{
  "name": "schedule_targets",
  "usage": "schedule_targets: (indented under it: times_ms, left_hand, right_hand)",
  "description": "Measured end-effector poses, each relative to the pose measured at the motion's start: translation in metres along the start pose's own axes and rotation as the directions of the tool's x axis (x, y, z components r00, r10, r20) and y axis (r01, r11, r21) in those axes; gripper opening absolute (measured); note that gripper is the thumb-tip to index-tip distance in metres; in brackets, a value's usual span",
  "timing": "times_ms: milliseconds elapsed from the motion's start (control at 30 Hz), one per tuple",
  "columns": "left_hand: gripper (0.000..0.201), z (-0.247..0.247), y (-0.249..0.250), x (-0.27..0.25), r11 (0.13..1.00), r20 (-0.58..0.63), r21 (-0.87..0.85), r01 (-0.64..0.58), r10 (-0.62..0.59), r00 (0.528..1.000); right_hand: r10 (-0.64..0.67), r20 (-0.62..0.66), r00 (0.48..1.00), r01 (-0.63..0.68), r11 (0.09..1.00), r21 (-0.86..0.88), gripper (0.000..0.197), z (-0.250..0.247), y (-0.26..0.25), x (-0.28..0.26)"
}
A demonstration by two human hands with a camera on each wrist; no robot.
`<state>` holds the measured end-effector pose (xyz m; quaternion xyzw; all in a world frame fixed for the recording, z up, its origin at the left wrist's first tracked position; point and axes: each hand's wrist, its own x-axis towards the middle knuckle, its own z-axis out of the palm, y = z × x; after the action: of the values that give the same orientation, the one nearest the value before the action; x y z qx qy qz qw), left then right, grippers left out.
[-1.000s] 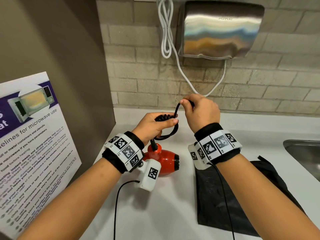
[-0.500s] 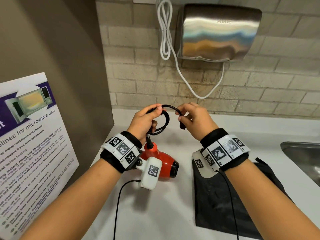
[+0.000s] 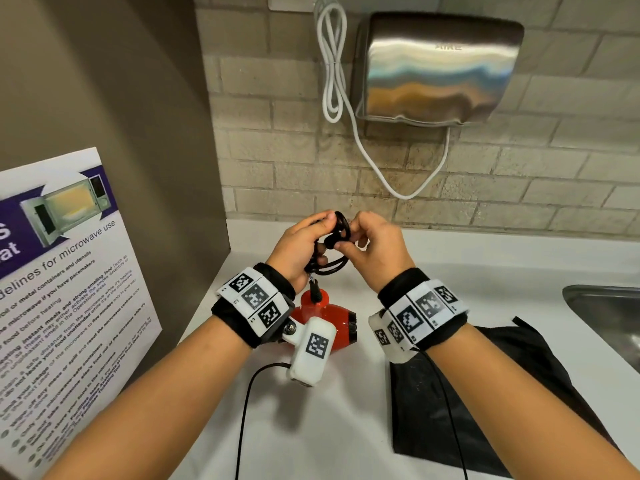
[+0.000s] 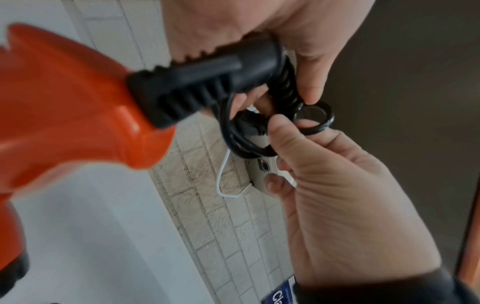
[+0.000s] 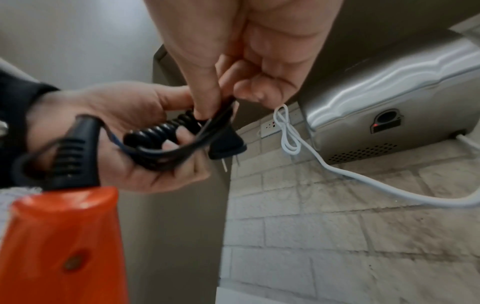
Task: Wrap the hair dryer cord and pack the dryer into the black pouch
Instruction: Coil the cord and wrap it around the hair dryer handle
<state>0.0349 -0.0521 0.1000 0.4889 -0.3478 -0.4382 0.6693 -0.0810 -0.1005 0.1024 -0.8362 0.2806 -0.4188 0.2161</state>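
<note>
A red hair dryer (image 3: 323,318) hangs by its black cord (image 3: 329,268) under my left hand (image 3: 317,242), just above the white counter (image 3: 346,427); whether it touches the counter is unclear. My left hand grips the bundled cord, coiled part (image 5: 161,131) included. My right hand (image 3: 353,237) pinches the plug end (image 5: 226,148) against that bundle, prongs pointing down. In the left wrist view a cord loop (image 4: 314,119) sits between both hands' fingertips. The black pouch (image 3: 485,393) lies flat on the counter below my right forearm.
A steel hand dryer (image 3: 436,67) and its white cable (image 3: 332,64) hang on the brick wall behind. A sink (image 3: 606,313) is at the right edge. A brown panel (image 3: 104,81) with a microwave poster (image 3: 62,289) closes the left side.
My hands have come together: the right hand has brought the plug end against the bundle in my left hand, and the open loop has drawn in small.
</note>
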Motion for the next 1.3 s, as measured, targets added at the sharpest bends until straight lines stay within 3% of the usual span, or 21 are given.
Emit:
schedule_targets:
  times_ms: [167, 233, 333, 433, 567, 667, 767, 833, 967, 1167, 1300]
  left_hand:
    - [0.015, -0.002, -0.002, -0.005, 0.999, 0.113, -0.011, 0.047, -0.046, 0.993]
    - [0.018, -0.002, -0.003, -0.007, 0.998, 0.168, -0.013, 0.054, -0.051, 0.985]
    - [0.018, -0.002, 0.0, -0.009, 0.998, 0.214, -0.017, 0.056, -0.051, 0.975]
    - [0.018, -0.003, 0.001, -0.01, 0.999, 0.199, 0.002, 0.043, -0.043, 0.979]
    - [0.007, -0.004, 0.0, -0.011, 0.997, 0.122, 0.073, 0.013, -0.022, 0.992]
    - [0.019, -0.008, 0.003, -0.009, 0.995, 0.06, 0.089, -0.037, 0.032, 0.998]
    - [0.027, -0.011, 0.004, -0.007, 0.989, 0.031, 0.127, -0.071, 0.067, 0.997]
    - [0.027, -0.01, 0.003, -0.007, 0.986, 0.049, 0.148, -0.079, 0.073, 0.996]
    - [0.007, -0.01, 0.005, -0.008, 0.992, 0.05, 0.127, -0.015, 0.009, 0.999]
    - [0.016, -0.009, 0.006, -0.007, 0.986, 0.065, 0.165, 0.025, -0.036, 0.997]
    - [0.015, -0.006, 0.006, -0.009, 0.98, 0.137, 0.166, 0.11, -0.133, 0.982]
  right_hand:
    - [0.078, -0.046, 0.996, -0.074, 0.993, 0.096, 0.047, 0.001, 0.008, 0.002]
    - [0.048, 0.093, 0.995, -0.065, 0.981, 0.184, 0.067, -0.002, 0.008, 0.005]
    - [0.072, 0.355, 0.932, -0.139, 0.976, 0.168, 0.076, -0.004, 0.007, 0.006]
    - [0.106, 0.378, 0.92, -0.139, 0.988, 0.062, 0.064, -0.001, 0.007, 0.006]
    - [0.095, 0.399, 0.912, -0.062, 0.993, -0.096, 0.032, -0.001, 0.011, 0.006]
    - [0.114, 0.447, 0.887, -0.079, 0.992, -0.097, 0.017, -0.01, 0.017, 0.005]
    - [0.125, 0.395, 0.91, -0.048, 0.979, -0.199, 0.015, -0.016, 0.023, 0.006]
    - [0.101, 0.321, 0.942, 0.009, 0.946, -0.323, 0.025, -0.017, 0.024, 0.007]
    - [0.026, 0.178, 0.984, 0.072, 0.852, -0.518, 0.031, -0.017, 0.014, 0.009]
    - [-0.052, 0.029, 0.998, 0.057, 0.68, -0.731, 0.03, -0.016, -0.004, 0.008]
    - [-0.063, 0.016, 0.998, 0.05, 0.582, -0.812, 0.03, -0.015, -0.011, 0.008]
